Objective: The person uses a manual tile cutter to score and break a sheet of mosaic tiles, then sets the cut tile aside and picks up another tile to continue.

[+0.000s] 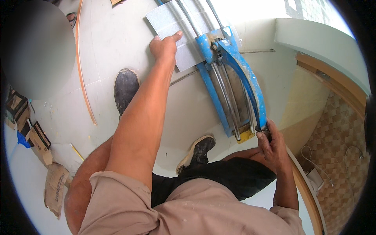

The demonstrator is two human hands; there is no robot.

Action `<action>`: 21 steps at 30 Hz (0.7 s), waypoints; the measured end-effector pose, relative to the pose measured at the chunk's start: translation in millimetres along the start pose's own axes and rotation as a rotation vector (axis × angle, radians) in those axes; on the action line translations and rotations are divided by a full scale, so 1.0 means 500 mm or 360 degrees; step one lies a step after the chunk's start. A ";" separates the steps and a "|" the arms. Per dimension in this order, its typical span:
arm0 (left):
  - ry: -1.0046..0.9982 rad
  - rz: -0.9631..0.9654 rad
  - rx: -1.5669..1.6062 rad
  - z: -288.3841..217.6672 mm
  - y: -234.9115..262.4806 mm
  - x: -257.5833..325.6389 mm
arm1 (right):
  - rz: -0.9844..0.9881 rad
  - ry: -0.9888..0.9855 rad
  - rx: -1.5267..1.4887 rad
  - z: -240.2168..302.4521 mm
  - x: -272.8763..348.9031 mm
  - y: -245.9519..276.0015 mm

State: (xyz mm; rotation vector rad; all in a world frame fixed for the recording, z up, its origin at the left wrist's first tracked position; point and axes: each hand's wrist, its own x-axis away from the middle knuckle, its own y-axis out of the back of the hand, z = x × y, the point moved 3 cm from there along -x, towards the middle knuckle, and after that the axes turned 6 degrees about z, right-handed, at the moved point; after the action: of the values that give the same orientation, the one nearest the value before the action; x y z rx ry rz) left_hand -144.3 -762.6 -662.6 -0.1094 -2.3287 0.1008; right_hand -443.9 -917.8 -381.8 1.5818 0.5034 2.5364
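A blue manual tile cutter [225,92] with two chrome rails lies on the floor in front of me, running away from me to the upper left. Across its far part rests a grey tile [190,55], partly hidden under the rails and carriage. My left hand [164,46] grips the tile's left edge, its thumb on top and the other fingers mostly out of sight. The cutter's long blue lever [250,88] slopes back toward me. Around the dark grip at the lever's near end, my right hand [273,145] is closed.
A thin orange strip [80,62] lies along the pale floor at left. Torn cardboard [56,186] and boxes [38,141] sit at the lower left. To the right, beyond a wooden edge [333,84], is a brown patterned floor [333,137] with a white cable [313,160].
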 end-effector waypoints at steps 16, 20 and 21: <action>-0.0050 -0.0117 -0.0120 -0.008 -0.006 0.011 | 0.0024 -0.0011 0.0105 -0.045 -0.020 -0.020; -0.0021 -0.0174 -0.0163 -0.020 -0.001 0.021 | 0.0036 0.0052 0.0298 -0.027 -0.018 -0.024; -0.0025 -0.0178 -0.0165 -0.025 -0.003 0.028 | 0.0039 0.0057 0.0297 -0.027 -0.015 -0.023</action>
State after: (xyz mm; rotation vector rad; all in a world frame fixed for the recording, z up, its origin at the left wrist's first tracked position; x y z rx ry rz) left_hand -144.8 -762.2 -643.7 -0.0297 -2.3500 -0.0752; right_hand -453.5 -911.8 -397.5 1.6120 0.7491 2.6068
